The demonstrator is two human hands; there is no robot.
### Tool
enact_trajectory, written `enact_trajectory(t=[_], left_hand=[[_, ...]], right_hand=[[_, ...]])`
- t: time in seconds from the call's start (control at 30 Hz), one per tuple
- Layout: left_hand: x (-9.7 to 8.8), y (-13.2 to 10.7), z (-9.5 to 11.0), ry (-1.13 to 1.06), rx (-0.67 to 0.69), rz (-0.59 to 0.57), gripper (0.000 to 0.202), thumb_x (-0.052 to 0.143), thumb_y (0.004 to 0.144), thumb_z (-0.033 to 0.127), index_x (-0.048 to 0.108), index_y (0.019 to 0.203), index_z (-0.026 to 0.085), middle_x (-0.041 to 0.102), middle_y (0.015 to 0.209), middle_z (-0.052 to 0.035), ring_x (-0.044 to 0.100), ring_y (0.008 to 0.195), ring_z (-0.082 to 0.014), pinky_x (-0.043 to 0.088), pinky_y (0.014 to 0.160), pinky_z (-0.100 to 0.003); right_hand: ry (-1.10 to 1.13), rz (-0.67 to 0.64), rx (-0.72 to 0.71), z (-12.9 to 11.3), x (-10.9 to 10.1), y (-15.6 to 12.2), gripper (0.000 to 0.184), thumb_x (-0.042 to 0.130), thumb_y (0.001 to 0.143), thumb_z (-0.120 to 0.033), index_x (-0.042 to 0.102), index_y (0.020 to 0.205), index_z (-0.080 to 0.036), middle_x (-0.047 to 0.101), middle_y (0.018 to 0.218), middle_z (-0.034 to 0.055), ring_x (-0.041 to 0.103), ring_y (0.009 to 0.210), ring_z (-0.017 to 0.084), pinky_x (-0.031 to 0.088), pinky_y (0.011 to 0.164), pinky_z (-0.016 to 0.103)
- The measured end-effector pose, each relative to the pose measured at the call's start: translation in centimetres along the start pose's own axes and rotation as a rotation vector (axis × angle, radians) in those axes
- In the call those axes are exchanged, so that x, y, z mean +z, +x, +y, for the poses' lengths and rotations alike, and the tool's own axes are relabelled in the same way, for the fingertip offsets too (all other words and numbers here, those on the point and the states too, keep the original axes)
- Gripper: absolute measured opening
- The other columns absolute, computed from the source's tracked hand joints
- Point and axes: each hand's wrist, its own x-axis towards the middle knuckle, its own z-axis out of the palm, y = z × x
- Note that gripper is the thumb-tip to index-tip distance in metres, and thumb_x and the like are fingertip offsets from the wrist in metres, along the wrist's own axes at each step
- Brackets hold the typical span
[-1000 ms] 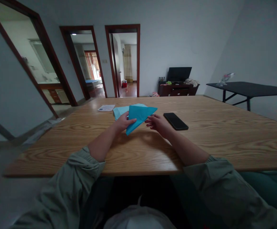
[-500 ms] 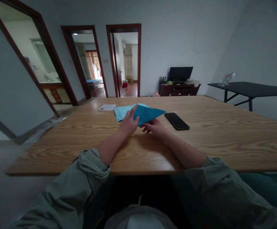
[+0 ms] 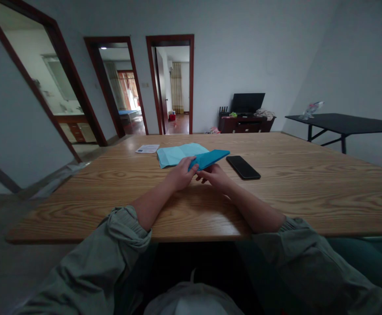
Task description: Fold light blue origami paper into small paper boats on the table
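Between my hands is a folded blue sheet of paper (image 3: 212, 158), raised a little above the table and tapering towards the right. My left hand (image 3: 182, 173) grips its left end, with the thumb on the near side. From below and the near side, my right hand (image 3: 214, 177) pinches the lower edge; some of its fingers are hidden under the paper. A light blue creased sheet (image 3: 178, 153) lies flat on the table just behind my left hand.
On the wooden table (image 3: 112, 201), a black phone (image 3: 243, 167) lies right of my hands, close to the paper's tip. A small white printed card (image 3: 147, 148) is at the far left. Beyond stand a black folding table (image 3: 348, 122) and a television (image 3: 248, 103) on a cabinet.
The blue paper has gone from an upright, broad triangle to a lower, narrower folded shape. My left hand has come down and its raised fingers have lowered; my right hand has barely moved.
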Motion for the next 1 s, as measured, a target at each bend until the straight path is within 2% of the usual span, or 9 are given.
enact_trajectory(t=[0.17, 0.37, 0.5, 0.83, 1.0], left_hand=[[0.10, -0.01, -0.26, -0.052, 0.005, -0.102, 0.057, 0.026, 0.094, 0.050, 0.038, 0.136, 0.012, 0.044, 0.136, -0.0128, 0.039, 0.127, -0.0199, 0.028, 0.108, -0.035], [0.29, 0.02, -0.44, -0.066, -0.037, -0.181, 0.068, 0.027, 0.091, 0.057, 0.028, 0.142, 0.011, 0.036, 0.143, -0.0133, 0.032, 0.133, -0.0225, 0.022, 0.111, -0.038], [0.04, -0.11, -0.24, -0.097, -0.034, -0.192, 0.068, 0.024, 0.091, 0.057, 0.026, 0.143, 0.013, 0.033, 0.145, -0.0118, 0.029, 0.134, -0.0229, 0.021, 0.112, -0.038], [-0.05, -0.07, -0.22, -0.148, -0.010, -0.196, 0.069, 0.021, 0.091, 0.058, 0.027, 0.143, 0.013, 0.032, 0.146, -0.0121, 0.028, 0.135, -0.0228, 0.020, 0.112, -0.039], [-0.14, -0.03, 0.01, -0.090, 0.014, -0.171, 0.067, 0.026, 0.092, 0.055, 0.027, 0.143, 0.012, 0.035, 0.144, -0.0131, 0.032, 0.133, -0.0217, 0.023, 0.111, -0.037]], right_hand=[[-0.012, 0.008, 0.001, 0.08, -0.07, -0.01, 0.024, 0.063, 0.071, -0.034, 0.062, 0.082, -0.012, 0.065, 0.069, 0.0057, 0.062, 0.061, 0.016, 0.047, 0.051, 0.024], [-0.017, 0.015, -0.011, 0.33, -0.17, 0.05, 0.018, 0.058, 0.071, -0.028, 0.059, 0.082, -0.014, 0.062, 0.065, 0.0028, 0.060, 0.059, 0.014, 0.045, 0.050, 0.023], [0.016, 0.016, -0.011, 0.23, -0.23, -0.04, 0.018, 0.056, 0.073, -0.030, 0.059, 0.083, -0.015, 0.062, 0.066, 0.0021, 0.059, 0.059, 0.014, 0.044, 0.050, 0.023], [0.064, 0.031, -0.021, -0.22, -0.03, -0.21, 0.029, 0.054, 0.080, -0.040, 0.060, 0.096, -0.016, 0.064, 0.086, 0.0047, 0.059, 0.062, 0.012, 0.042, 0.048, 0.021], [0.071, 0.040, -0.007, 0.05, -0.08, -0.19, 0.027, 0.050, 0.081, -0.038, 0.061, 0.095, -0.017, 0.062, 0.079, 0.0029, 0.059, 0.062, 0.012, 0.042, 0.048, 0.020]])
